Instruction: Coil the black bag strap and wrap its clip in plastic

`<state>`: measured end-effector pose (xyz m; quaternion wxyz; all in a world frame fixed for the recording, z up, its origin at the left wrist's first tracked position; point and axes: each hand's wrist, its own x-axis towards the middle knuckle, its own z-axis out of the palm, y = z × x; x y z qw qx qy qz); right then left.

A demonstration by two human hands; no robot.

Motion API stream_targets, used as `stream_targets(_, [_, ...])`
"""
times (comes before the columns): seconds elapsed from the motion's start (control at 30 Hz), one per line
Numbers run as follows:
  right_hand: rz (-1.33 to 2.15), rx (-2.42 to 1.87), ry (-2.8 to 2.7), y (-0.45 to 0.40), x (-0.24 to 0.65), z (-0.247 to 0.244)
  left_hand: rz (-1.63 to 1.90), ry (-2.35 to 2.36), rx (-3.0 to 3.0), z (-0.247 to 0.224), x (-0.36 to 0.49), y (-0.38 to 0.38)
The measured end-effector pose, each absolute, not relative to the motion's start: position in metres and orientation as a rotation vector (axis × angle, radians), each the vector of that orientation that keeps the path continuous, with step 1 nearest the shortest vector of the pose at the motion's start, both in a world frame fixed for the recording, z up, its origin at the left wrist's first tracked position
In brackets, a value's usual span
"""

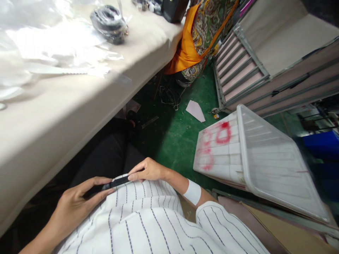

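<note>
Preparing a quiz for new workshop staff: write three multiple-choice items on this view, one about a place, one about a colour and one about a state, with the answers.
1. Where is the white plastic crate?
A. On the table
B. On the green floor, right of the hands
C. Under the table

2. What colour are the marks on the crate?
A. Blue
B. Black
C. Red

3. How do the hands stand to the black strip?
A. Only the left hand touches it
B. Both hands touch it
C. Neither hand touches it

Answers:
1. B, the crate sits beyond the right hand, with green floor beside it.
2. C, the painted marks show red on the white plastic.
3. B, the left hand and right hand each have fingers on it.
</note>
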<state>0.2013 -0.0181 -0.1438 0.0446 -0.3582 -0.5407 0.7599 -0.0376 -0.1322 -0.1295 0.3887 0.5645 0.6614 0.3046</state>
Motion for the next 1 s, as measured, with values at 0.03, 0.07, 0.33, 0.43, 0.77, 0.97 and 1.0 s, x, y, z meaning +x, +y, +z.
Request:
stream_targets(0.03, [2.34,-1.104,-1.627,-0.018,0.203,-0.145,0.768,1.675,1.426,-0.128,-0.039,-0.133])
stream_targets(0.07, [2.352,-1.112,-1.613,-0.017,0.205,-0.145,0.762,1.662,1.423,-0.127,-0.04,-0.133])
stream_targets(0.33, [2.222,-1.148,-1.762,-0.021,0.199,-0.131,0.8,1.616,1.533,-0.125,-0.035,-0.125])
stream_targets(0.43, [2.088,-1.147,-1.821,-0.024,0.196,-0.128,0.822,1.624,1.575,-0.129,-0.032,-0.127])
stream_targets(0.77, [1.789,-1.146,-2.003,-0.038,0.181,-0.127,0.96,1.604,1.648,-0.122,-0.014,-0.12])
stream_targets(0.97, [1.947,-1.157,-1.872,-0.033,0.174,-0.132,0.934,1.657,1.616,-0.132,-0.011,-0.115])
stream_targets(1.0, [2.034,-1.153,-1.841,-0.029,0.174,-0.132,0.906,1.677,1.578,-0.133,-0.012,-0.114])
